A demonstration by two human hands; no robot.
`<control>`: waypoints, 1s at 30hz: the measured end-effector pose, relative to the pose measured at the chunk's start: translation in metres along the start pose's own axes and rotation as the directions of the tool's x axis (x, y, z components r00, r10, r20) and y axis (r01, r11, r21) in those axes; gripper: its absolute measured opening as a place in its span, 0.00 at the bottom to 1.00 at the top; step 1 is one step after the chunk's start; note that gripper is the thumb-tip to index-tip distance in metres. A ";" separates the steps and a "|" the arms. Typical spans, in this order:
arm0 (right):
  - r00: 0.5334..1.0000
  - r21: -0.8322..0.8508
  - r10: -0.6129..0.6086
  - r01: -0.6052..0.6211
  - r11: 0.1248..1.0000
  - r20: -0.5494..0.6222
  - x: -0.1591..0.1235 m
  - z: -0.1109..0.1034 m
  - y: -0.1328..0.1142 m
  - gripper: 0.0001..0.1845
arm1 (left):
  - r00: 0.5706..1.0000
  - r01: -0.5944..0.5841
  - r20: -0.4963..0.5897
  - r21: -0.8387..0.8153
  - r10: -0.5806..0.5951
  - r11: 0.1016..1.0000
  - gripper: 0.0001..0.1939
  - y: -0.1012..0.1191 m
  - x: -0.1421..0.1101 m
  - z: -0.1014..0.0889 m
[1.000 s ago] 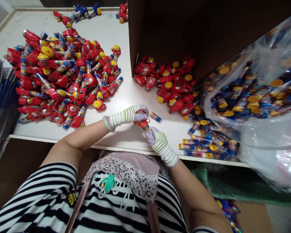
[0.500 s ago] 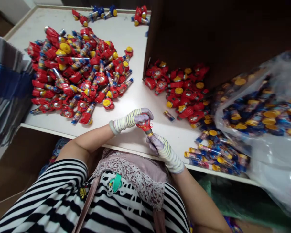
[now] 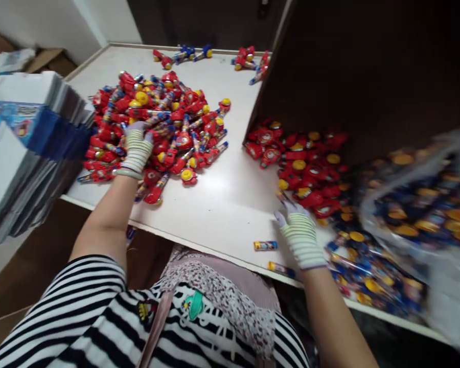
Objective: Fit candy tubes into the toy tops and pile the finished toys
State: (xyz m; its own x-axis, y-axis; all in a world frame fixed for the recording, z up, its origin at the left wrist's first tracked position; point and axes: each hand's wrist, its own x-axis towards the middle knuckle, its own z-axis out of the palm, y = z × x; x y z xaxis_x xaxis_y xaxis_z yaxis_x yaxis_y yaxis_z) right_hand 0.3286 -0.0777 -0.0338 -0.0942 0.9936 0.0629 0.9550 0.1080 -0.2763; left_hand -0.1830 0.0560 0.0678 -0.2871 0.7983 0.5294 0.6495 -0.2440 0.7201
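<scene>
Just before the dark box [image 3: 329, 61], two loose tubes [image 3: 265, 246] lie near the right hand [image 3: 296, 230], its fingers parted. Tubeless red toys [image 3: 315, 175] at its mouth look unfinished; leftward, the left hand [image 3: 137, 148], grip unclear, meets a seemingly finished tubed heap [image 3: 184, 139].

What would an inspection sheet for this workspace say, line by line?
Surface: white table, with a few dark specks.
Job's things: heap of red toys with yellow domes and printed tubes; second pile of red toys by the large dark box; two yellow-ended tubes near the front edge.
Clutter: loose tubes at right, beside a clear plastic bag of similar ones.
Hands: gloved left hand at the heap, hold unclear; gloved right hand near the second pile, fingertips blurred.
Cables: nothing seen.
Surroundings: stack of printed card at left, pale wall behind.
</scene>
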 end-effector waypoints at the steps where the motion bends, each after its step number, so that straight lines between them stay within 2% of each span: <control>1: 0.999 -0.056 0.038 -0.036 0.998 0.038 0.000 -0.003 -0.002 0.29 | 0.999 0.002 -0.050 0.091 0.003 0.996 0.16 -0.004 0.001 0.004; 3: 0.991 -0.135 0.099 -0.087 0.987 0.091 0.003 -0.009 -0.009 0.29 | 0.994 -0.062 -0.074 0.208 0.079 0.976 0.17 0.005 -0.009 0.030; 4: 0.987 -0.160 0.118 -0.100 0.982 0.106 0.006 -0.010 -0.012 0.28 | 0.991 -0.126 -0.016 0.195 0.132 0.973 0.18 0.018 -0.020 0.053; 5: 0.984 -0.179 0.134 -0.112 0.977 0.114 0.011 -0.011 -0.014 0.28 | 0.976 -0.203 0.112 0.136 0.189 0.970 0.18 0.036 -0.035 0.082; 6: 0.981 -0.195 0.153 -0.129 0.972 0.116 0.016 -0.011 -0.017 0.28 | 0.932 -0.263 0.270 0.050 0.241 0.964 0.18 0.058 -0.051 0.115; 7: 0.978 -0.211 0.176 -0.149 0.966 0.116 0.021 -0.011 -0.019 0.28 | 0.871 -0.296 0.403 -0.029 0.282 0.955 0.19 0.082 -0.068 0.150; 8: 0.972 -0.227 0.201 -0.170 0.959 0.120 0.026 -0.011 -0.021 0.28 | 0.703 -0.334 0.622 -0.141 0.346 0.932 0.23 0.107 -0.084 0.187; 9: 0.965 -0.243 0.226 -0.190 0.951 0.132 0.030 -0.010 -0.022 0.27 | 0.535 -0.370 0.744 -0.220 0.401 0.903 0.27 0.131 -0.098 0.222; 10: 0.957 -0.258 0.248 -0.203 0.945 0.153 0.032 -0.010 -0.024 0.26 | 0.433 -0.413 0.794 -0.247 0.428 0.877 0.31 0.153 -0.110 0.254; 11: 0.948 -0.267 0.261 -0.208 0.941 0.180 0.033 -0.009 -0.025 0.25 | 0.374 -0.452 0.831 -0.224 0.412 0.864 0.35 0.172 -0.119 0.282; 12: 0.944 -0.265 0.259 -0.201 0.943 0.206 0.032 -0.009 -0.025 0.24 | 0.340 -0.496 0.864 -0.172 0.372 0.851 0.38 0.187 -0.126 0.304; 14: 0.944 -0.237 0.227 -0.170 0.956 0.239 0.025 -0.010 -0.022 0.22 | 0.299 -0.575 0.914 -0.057 0.274 0.816 0.39 0.201 -0.135 0.328; 16: 0.948 -0.197 0.189 -0.141 0.970 0.254 0.013 -0.010 -0.015 0.20 | 0.259 -0.615 0.935 -0.035 0.243 0.788 0.35 0.199 -0.142 0.329; 17: 0.951 -0.176 0.172 -0.128 0.976 0.258 0.006 -0.009 -0.010 0.20 | 0.260 -0.595 0.930 -0.057 0.259 0.802 0.32 0.194 -0.145 0.322; 18: 0.954 -0.151 0.157 -0.121 0.981 0.257 -0.001 -0.009 -0.005 0.19 | 0.296 -0.512 0.915 -0.088 0.272 0.854 0.29 0.186 -0.148 0.311; 20: 0.968 -0.063 0.128 -0.117 0.991 0.216 -0.016 -0.007 0.003 0.19 | 0.430 -0.203 0.874 -0.150 0.226 0.967 0.24 0.171 -0.155 0.281; 22: 0.983 0.129 0.111 -0.130 0.983 0.145 -0.029 -0.003 0.005 0.20 | 0.528 0.097 0.841 -0.192 0.113 0.977 0.25 0.159 -0.163 0.250; 24: 0.990 0.390 0.097 -0.129 0.912 0.101 -0.039 0.001 -0.003 0.21 | 0.574 0.359 0.818 -0.295 0.040 0.885 0.27 0.155 -0.172 0.224; 25: 0.992 0.496 0.088 -0.119 0.860 0.087 -0.042 0.004 -0.011 0.22 | 0.587 0.483 0.809 -0.369 0.018 0.794 0.28 0.155 -0.176 0.215; 27: 0.995 0.597 0.079 -0.097 0.796 0.056 -0.044 0.007 -0.028 0.23 | 0.605 0.697 0.795 -0.499 -0.048 0.515 0.28 0.158 -0.185 0.202; 28: 0.995 0.598 0.087 -0.093 0.796 0.039 -0.044 0.009 -0.037 0.23 | 0.610 0.745 0.788 -0.534 -0.082 0.399 0.27 0.160 -0.189 0.199; 30: 0.994 0.556 0.108 -0.099 0.825 0.017 -0.041 0.009 -0.051 0.23 | 0.611 0.772 0.781 -0.553 -0.127 0.313 0.24 0.163 -0.193 0.194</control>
State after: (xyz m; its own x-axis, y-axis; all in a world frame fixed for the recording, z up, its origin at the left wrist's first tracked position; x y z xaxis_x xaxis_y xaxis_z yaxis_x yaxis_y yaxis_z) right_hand 0.2810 -0.1237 -0.0314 0.0046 0.9999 0.0160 0.6414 0.0093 -0.7671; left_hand 0.1150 -0.0308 -0.0036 0.2923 0.9489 -0.1185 -0.4076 0.2358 0.8822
